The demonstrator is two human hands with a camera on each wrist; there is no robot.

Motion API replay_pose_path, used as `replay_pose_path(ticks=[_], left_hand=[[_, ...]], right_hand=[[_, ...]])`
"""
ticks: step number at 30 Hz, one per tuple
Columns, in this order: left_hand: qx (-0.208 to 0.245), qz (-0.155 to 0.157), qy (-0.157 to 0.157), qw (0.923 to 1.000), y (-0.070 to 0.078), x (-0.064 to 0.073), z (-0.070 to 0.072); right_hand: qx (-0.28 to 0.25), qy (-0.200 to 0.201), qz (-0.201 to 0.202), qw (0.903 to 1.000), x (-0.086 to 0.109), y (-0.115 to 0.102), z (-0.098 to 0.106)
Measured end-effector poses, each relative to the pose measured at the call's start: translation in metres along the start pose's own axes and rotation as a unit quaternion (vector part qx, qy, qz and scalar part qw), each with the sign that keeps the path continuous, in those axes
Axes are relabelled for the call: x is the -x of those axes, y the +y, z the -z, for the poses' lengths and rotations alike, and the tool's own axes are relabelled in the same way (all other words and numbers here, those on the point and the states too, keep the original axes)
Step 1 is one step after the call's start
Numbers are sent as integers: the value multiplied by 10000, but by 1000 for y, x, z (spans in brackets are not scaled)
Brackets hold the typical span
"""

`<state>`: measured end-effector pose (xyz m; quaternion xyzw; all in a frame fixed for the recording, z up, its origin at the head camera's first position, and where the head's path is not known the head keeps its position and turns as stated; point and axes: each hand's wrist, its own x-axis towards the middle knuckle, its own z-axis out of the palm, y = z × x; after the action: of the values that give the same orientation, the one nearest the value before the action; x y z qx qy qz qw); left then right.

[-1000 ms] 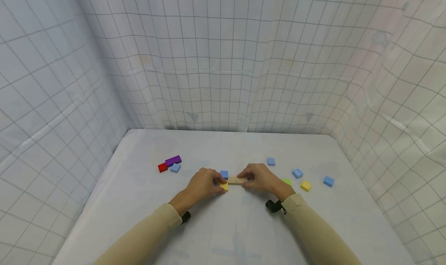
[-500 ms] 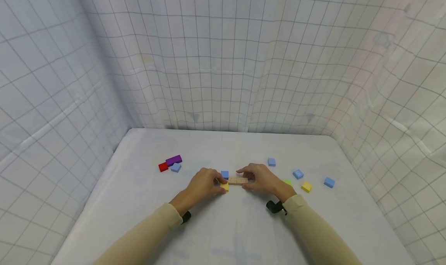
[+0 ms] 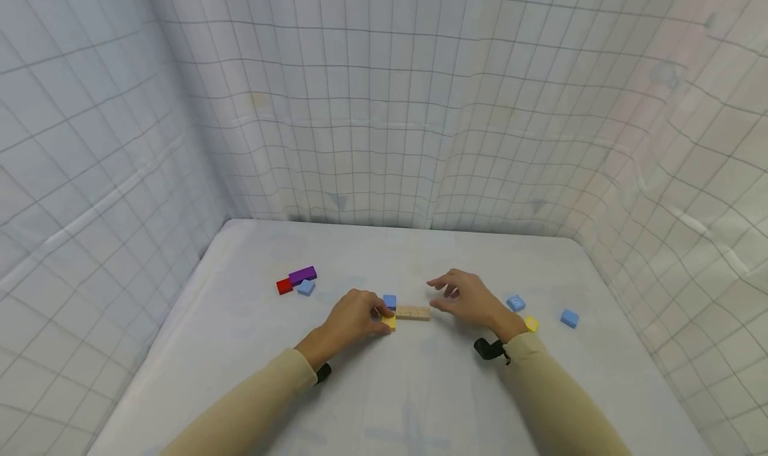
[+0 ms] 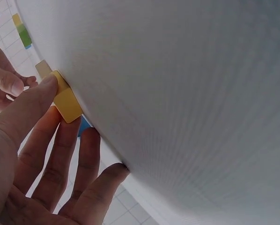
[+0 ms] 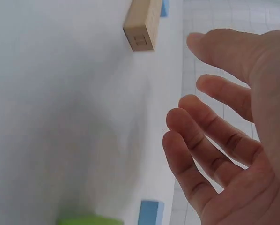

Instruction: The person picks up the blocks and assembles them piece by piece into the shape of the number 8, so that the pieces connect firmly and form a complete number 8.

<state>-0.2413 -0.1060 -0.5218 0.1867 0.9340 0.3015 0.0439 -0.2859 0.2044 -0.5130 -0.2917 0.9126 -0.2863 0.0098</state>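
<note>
My left hand [image 3: 354, 315] pinches a yellow block [image 3: 389, 322] between thumb and fingers, low at the table; the left wrist view shows the thumb on top of this yellow block [image 4: 68, 104]. A blue block [image 3: 389, 301] sits just behind it. To their right lies a long plain wooden block [image 3: 413, 313], its left end against the pair. My right hand [image 3: 471, 299] hovers right of the wooden block, holding nothing, fingers loosely bent and apart. In the right wrist view a gap separates the fingers from the wooden block [image 5: 141, 23].
At left lie a red block [image 3: 285, 286], a purple block [image 3: 303, 275] and a light blue one [image 3: 306, 287]. At right are a blue block [image 3: 516, 303], a yellow one [image 3: 531, 323] and another blue one [image 3: 569, 318]. A green block [image 5: 91, 220] shows below the right hand.
My right hand has let go of the wooden block and moved right and away, now covering the green block and a light blue block in the head view. The left hand keeps its pinch.
</note>
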Motion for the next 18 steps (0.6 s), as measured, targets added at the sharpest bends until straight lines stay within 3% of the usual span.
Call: replay_pose_path(ticks=[11,18], left_hand=[[38,-41,-3,10000,0,-1,1],[120,-96,-5,9999,-2,-2,1]], right_hand=[[469,662,-504,9954,8,35,23],[527,640,-709,9940,10,52,32]])
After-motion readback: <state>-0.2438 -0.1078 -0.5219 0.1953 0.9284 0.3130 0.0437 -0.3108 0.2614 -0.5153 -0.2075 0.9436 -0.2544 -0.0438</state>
